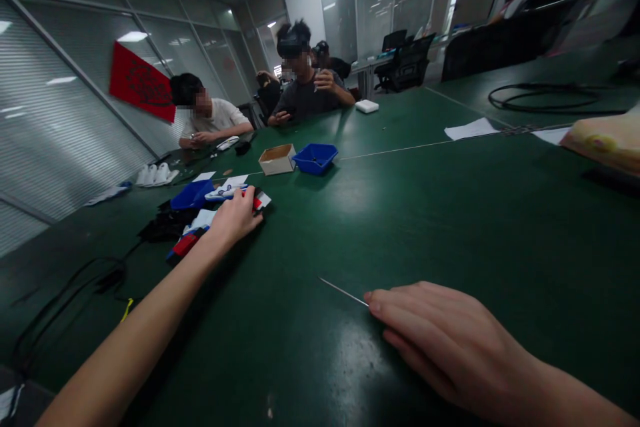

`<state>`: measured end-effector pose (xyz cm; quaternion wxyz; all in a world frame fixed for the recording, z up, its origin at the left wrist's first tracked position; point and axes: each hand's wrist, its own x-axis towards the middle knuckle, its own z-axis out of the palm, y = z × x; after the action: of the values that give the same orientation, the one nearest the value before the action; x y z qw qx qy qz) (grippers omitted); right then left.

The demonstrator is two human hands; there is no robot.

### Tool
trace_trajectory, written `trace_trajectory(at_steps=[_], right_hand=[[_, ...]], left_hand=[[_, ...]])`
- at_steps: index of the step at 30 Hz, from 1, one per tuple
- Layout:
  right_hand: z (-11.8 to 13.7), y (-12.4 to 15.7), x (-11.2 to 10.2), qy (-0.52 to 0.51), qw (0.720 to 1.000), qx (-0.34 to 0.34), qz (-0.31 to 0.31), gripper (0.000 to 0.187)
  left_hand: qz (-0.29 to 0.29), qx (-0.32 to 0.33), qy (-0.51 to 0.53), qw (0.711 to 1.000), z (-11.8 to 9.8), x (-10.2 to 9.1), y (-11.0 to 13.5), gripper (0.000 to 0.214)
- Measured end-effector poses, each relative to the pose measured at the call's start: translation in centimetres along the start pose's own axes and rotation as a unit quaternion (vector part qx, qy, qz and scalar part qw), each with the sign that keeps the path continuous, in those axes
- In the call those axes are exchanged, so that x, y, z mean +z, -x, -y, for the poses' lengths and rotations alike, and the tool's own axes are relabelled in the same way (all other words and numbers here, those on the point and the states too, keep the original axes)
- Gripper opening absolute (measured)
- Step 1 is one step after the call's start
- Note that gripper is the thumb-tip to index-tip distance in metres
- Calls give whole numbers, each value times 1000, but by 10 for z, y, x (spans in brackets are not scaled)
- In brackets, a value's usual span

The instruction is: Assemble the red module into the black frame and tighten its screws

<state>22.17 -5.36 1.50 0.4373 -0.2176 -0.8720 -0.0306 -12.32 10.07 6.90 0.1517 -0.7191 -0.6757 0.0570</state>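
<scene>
My left hand (pixel 236 215) reaches out to the far left, its fingers closed over a small red, white and black packet (pixel 259 199). Around it lie a blue-and-white packet (pixel 225 192), a red, blue and black packet (pixel 187 241) and a dark blue tray (pixel 191 195). Low on the right, my right hand (pixel 445 333) rests palm down near the table surface. A thin metal rod (pixel 343 290) sticks out from under its fingertips, pointing left; its other end is hidden by the hand.
On the green table (pixel 400 227) stand a small cardboard box (pixel 278 160) and a blue bin (pixel 316 159) with small dark things inside. Black cables (pixel 75 293) lie at the left. Papers (pixel 470 129) lie at the right. Two people (pixel 213 113) sit across the table.
</scene>
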Motion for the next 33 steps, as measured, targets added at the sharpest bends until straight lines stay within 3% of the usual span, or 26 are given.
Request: trace_trajectory(at_steps=[8, 17, 21, 24, 27, 30, 33], right_hand=[[2, -4, 0, 12, 1000, 11, -10, 23], [0, -2, 1, 18, 1000, 20, -7, 23], [0, -1, 0, 7, 1000, 18, -2, 23], [-1, -1, 0, 4, 1000, 19, -4, 23], [-2, -1, 1, 3, 1000, 22, -3, 23], [-2, -1, 2, 5, 1000, 22, -1, 23], [-3, 0, 2, 7, 1000, 27, 4, 21]], left_hand=[[-2, -65, -56, 996, 22, 22, -15, 56], [-14, -38, -54, 998, 21, 24, 16, 68], [-38, -65, -37, 996, 50, 7, 36, 82], [53, -120, -13, 991, 86, -5, 53, 86], [144, -135, 15, 980, 108, -4, 68, 88], [157, -128, 39, 979, 109, 1, 78, 78], [132, -139, 26, 981, 100, -5, 85, 71]])
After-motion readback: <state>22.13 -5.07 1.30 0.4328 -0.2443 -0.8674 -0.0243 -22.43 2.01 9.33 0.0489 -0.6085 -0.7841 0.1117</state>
